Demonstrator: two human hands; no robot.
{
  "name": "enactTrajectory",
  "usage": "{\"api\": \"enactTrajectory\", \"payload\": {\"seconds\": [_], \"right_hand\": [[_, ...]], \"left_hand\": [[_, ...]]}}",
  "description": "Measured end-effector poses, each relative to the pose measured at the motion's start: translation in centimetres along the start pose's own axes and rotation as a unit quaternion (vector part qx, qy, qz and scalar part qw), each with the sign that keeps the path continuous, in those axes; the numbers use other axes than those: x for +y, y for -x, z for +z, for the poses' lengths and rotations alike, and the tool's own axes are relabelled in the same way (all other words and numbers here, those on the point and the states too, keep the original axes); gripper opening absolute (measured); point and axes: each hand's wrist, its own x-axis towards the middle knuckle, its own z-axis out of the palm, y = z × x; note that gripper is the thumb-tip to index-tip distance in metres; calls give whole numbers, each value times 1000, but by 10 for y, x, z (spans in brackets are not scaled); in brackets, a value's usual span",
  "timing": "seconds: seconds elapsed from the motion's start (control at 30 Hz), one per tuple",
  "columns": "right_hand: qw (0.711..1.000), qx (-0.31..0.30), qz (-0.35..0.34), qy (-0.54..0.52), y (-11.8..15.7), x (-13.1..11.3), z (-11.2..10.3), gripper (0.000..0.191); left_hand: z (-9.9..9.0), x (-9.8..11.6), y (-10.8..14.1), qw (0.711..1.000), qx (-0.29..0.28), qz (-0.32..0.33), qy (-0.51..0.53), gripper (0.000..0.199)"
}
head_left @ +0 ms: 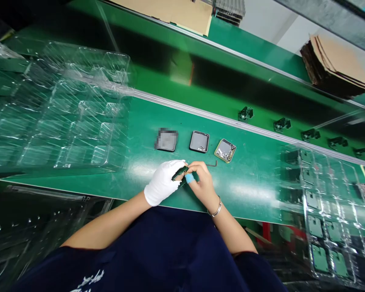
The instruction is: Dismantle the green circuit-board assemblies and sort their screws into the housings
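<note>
My left hand (pixel 163 182), in a white glove, is closed round a small green circuit board (pixel 180 173) near the front edge of the green table. My right hand (pixel 201 182), bare with a blue cover on one finger, pinches at the board's right end; any small part between its fingertips is too small to make out. Just beyond my hands lies an L-shaped hex key (pixel 212 164). Behind it sit a square tray with a few small parts (pixel 199 141) and a yellow-edged tray of metal parts (pixel 225 151). A third dark-rimmed tray (pixel 166 140) is partly blurred.
Stacked clear plastic trays (pixel 76 117) cover the left side. Another clear blister tray (pixel 330 211) on the right holds green boards. Several black-green assemblies (pixel 245 114) stand along the back behind a metal rail (pixel 182 107). Cardboard (pixel 342 61) lies on the upper shelf.
</note>
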Motion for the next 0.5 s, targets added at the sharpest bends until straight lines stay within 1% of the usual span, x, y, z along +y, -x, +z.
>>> {"api": "enactTrajectory", "payload": {"seconds": [0.1,0.17,0.23,0.3,0.37,0.43,0.5], "right_hand": [[1000,-8,8,-8,3,-1,0,9],[1000,-11,11,5,5,-1,3,10],[999,0,14,40,7,1,8,10],[996,15,23,80,9,3,14,11],[994,17,41,95,8,5,16,12],[996,0,55,74,4,8,11,13],[997,-12,57,49,-3,14,-2,12]], "left_hand": [[-1,0,-3,998,1,33,-47,17],[0,2,-4,994,19,54,-88,17],[4,4,-2,989,45,62,-129,18],[9,5,0,985,62,56,-152,19],[15,4,2,985,66,46,-153,22],[19,1,3,989,59,31,-134,30],[20,-5,4,994,43,8,-99,36]]}}
